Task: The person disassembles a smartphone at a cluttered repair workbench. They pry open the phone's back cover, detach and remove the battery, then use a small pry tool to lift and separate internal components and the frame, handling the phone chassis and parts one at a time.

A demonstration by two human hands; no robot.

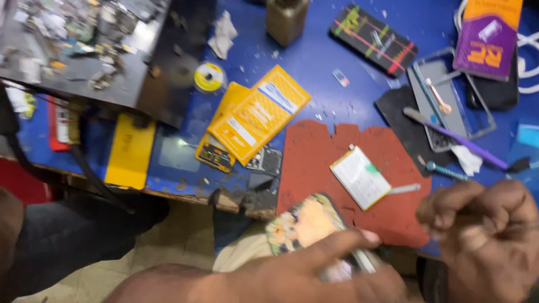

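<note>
Left hand (314,269) grips a phone with a patterned back (306,227), held off the bench (314,62) edge. Right hand (485,241), blurred, is fisted around a thin tool. Red mat (314,163) overhangs the edge, carrying a white battery (360,177).

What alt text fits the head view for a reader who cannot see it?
The left hand holds a phone with a patterned back at the edge of a cluttered blue workbench, the right hand clenched beside it. A white battery lies on a red mat.

White battery pack (360,177) on red mat (314,157), yellow packets (259,114), solder reel (209,77), purple-handled tool (460,140), blue table (314,62)
</note>
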